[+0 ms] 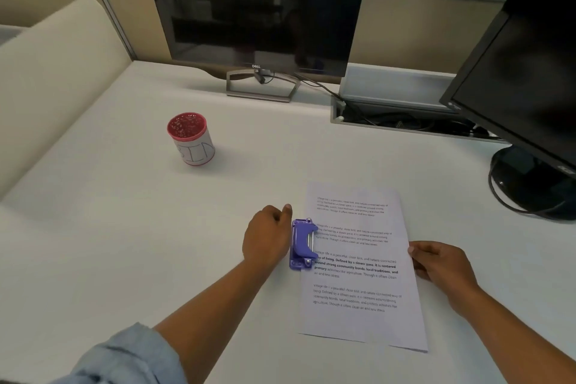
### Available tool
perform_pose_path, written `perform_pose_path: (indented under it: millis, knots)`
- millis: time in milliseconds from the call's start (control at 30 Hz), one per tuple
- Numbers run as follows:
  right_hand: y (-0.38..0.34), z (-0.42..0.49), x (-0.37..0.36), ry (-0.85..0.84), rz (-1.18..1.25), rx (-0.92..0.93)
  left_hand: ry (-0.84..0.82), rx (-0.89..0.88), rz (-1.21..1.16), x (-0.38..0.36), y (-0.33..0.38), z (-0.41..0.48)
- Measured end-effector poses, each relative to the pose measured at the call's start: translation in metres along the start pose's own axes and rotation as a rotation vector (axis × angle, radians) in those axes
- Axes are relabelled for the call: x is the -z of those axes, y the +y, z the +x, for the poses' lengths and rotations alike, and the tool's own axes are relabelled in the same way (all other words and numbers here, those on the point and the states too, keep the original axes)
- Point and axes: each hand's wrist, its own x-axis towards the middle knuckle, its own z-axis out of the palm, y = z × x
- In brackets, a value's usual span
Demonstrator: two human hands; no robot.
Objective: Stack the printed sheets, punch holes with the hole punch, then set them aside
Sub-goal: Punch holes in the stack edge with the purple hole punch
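Note:
The printed sheets [358, 262] lie in a neat stack on the white desk [124, 227], text facing up. A purple hole punch [301, 243] sits over the stack's left edge at mid-height. My left hand [268, 235] rests against the punch's left side, fingers curled, thumb up; whether it grips the punch is unclear. On the stack's right edge my right hand [439, 262] pinches the sheets, thumb on top.
A red mesh cup [190, 138] with a white label stands at the back left. A monitor [258, 9] on its stand is behind, a second black monitor [526, 87] at the right with its base and cables, and a cable tray [402, 121] between them.

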Motion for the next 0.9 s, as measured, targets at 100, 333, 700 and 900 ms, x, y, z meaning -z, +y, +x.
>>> perform_pose_path:
  millis: [100, 333, 700, 900]
  knots:
    - [-0.002, 0.0, 0.0, -0.01, 0.012, -0.012, -0.119, 0.059, -0.012, -0.001, -0.007, -0.016]
    - [-0.003, 0.0, 0.001, -0.045, 0.024, -0.014, -0.207, 0.101, -0.047, -0.005, -0.005, -0.028]
    - [-0.006, -0.001, 0.009, -0.288, -0.022, -0.122, -0.291, 0.262, -0.379, -0.015, -0.002, -0.028]
    - [-0.006, -0.002, 0.007, -0.251, -0.032, -0.113, -0.272, 0.302, -0.51, -0.005, 0.001, -0.028]
